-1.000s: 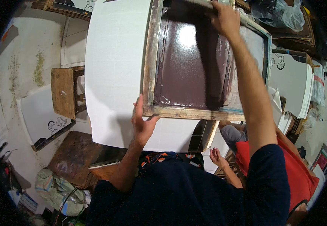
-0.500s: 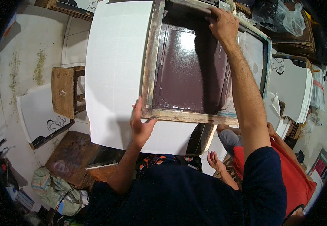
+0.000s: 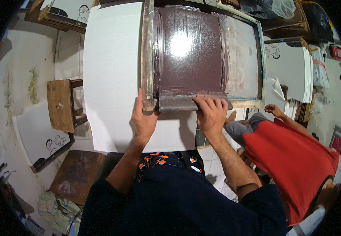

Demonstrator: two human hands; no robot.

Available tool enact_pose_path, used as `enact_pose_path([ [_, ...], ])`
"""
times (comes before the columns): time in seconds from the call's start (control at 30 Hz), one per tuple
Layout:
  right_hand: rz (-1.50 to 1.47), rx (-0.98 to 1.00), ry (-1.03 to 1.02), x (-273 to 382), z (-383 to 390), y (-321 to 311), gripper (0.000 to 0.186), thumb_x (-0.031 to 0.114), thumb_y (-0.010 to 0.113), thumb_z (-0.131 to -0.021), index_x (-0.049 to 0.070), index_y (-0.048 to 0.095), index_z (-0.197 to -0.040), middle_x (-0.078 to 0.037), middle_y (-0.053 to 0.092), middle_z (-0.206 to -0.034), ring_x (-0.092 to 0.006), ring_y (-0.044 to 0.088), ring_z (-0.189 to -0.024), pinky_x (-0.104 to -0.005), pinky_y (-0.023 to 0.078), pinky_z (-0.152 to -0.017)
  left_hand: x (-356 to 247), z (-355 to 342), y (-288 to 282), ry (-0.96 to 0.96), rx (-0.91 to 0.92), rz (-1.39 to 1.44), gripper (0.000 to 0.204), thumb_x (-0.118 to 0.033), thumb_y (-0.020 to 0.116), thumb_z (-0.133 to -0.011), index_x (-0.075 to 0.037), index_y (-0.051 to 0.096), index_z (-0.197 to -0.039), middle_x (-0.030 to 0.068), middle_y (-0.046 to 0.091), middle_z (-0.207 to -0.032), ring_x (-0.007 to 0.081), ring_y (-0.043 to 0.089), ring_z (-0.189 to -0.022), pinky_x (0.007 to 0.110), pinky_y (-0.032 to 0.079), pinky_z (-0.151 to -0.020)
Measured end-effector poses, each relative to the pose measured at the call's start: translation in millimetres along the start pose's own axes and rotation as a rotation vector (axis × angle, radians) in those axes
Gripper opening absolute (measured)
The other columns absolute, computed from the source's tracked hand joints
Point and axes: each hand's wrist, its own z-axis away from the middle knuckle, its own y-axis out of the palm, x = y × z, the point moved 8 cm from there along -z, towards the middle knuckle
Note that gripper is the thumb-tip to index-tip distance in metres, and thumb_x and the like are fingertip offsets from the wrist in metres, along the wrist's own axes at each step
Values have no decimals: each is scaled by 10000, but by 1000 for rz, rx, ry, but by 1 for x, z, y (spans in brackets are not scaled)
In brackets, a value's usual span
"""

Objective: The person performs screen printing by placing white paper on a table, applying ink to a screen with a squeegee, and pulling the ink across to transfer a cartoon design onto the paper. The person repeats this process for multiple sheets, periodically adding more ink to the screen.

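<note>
- While it lies flat on the white tiled table, the wooden-framed printing screen shows a glossy dark maroon ink coat with a bright glare spot, and a cloudy pale strip on its right.
- Across the frame's near edge sits the long grey squeegee.
- Curled fingers of the right hand clasp the squeegee.
- At the near-left corner, the left hand grips the frame.
- Beside the table sits a person in a red shirt.
- Left stands a wooden stool.
</note>
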Motion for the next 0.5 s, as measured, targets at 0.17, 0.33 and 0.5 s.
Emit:
enact_pose_path([
  [0.17, 52, -283, -79, 18, -26, -89, 503, 513, 806, -730, 175, 730, -1095, -23, 672, -1026, -267, 588, -1006, -454, 367, -979, -98, -6, -42, 112, -66, 404, 1034, 94, 872, -716, 28, 312, -1582, 228, 609, -1383, 284, 633, -1237, 382, 544, -1044],
  [0.33, 308, -628, -334, 28, -122, -233, 586, 623, 820, -778, 85, 739, -997, -54, 710, -812, -230, 672, -672, -358, 522, -653, -226, -51, -99, 509, -95, 538, 1043, 3, 875, -805, 93, 182, -1579, 305, 664, -1233, 281, 705, -1067, 370, 609, -899],
  [0.5, 131, -648, -141, 40, -201, -312, 754, 785, 738, -759, 39, 764, -871, -51, 674, -652, -137, 616, -540, -351, 500, -503, -243, -85, -154, 613, -109, 628, 835, -74, 754, -946, 99, 225, -1568, 353, 578, -1375, 238, 706, -1038, 309, 582, -892],
])
